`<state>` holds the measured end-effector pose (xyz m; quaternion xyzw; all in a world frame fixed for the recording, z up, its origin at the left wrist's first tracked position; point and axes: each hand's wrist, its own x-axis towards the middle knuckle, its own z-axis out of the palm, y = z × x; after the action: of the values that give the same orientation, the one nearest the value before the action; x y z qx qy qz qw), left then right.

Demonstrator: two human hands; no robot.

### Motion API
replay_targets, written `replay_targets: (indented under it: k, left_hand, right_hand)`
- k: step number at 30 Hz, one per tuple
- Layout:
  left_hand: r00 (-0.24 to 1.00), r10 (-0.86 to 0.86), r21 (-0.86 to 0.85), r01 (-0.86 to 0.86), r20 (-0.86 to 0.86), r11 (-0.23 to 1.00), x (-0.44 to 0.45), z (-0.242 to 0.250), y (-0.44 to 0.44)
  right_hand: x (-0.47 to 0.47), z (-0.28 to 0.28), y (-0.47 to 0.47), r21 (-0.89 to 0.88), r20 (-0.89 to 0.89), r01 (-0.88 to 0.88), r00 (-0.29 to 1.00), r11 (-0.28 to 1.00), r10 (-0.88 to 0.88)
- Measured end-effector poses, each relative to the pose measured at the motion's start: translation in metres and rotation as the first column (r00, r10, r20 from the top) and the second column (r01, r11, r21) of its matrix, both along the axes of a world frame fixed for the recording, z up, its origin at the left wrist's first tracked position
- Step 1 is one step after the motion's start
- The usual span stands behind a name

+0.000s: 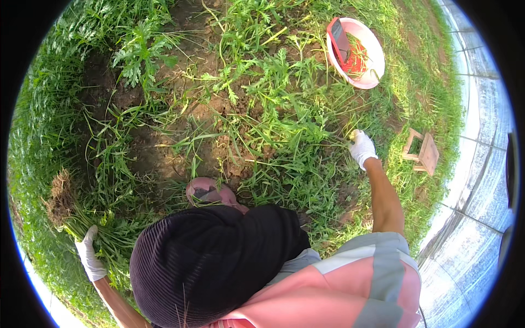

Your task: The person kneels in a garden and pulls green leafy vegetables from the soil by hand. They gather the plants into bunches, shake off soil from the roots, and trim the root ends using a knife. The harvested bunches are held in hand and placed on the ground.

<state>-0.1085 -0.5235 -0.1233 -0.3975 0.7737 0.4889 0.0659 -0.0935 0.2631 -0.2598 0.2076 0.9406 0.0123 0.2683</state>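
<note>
My left hand (89,255), in a white glove, grips a bunch of leafy greens (80,221) at the lower left. The bunch's brown, soil-covered roots (60,199) point up and away from the hand. On the right, my right hand (362,148), also gloved in white, is low among the plants with its fingers curled. A small yellow object (353,134) shows at its fingertips, too small to identify, with thin stems close by. Rooted leafy plants (279,74) and loose grassy weeds (197,141) lie before me on brown soil (151,151).
A pale pink plastic basin (375,61) at the upper right holds a red-edged object (338,39) and red strands (357,59). A small wooden stool (428,153) is right of my right hand. Plastic sheeting (471,205) borders the right side. A pink shoe (207,190) is below centre.
</note>
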Motion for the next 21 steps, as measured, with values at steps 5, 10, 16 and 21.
replay_targets:
  k: [5, 10, 16, 21]
  left_hand:
    - [0.999, -0.026, -0.002, 0.026, 0.023, 1.0, 0.005, -0.016, 0.002]
    - [0.997, -0.002, 0.013, 0.001, 0.081, 1.0, 0.005, -0.022, 0.006]
    - [0.999, 0.013, 0.111, -0.019, 0.05, 0.994, 0.003, -0.022, 0.007]
    - [0.999, -0.043, 0.098, 0.04, 0.025, 0.994, 0.004, -0.026, 0.012]
  right_hand:
    - [0.011, -0.004, 0.0, 0.059, -0.007, -0.032, 0.999, 0.998, 0.033]
    - [0.013, -0.007, 0.015, -0.018, -0.093, -0.113, 0.989, 0.993, 0.111]
    - [-0.019, 0.033, -0.002, -0.003, -0.104, -0.275, 0.956, 0.961, 0.273]
    - [-0.119, 0.141, -0.098, -0.255, -0.098, -0.381, 0.924, 0.889, 0.369]
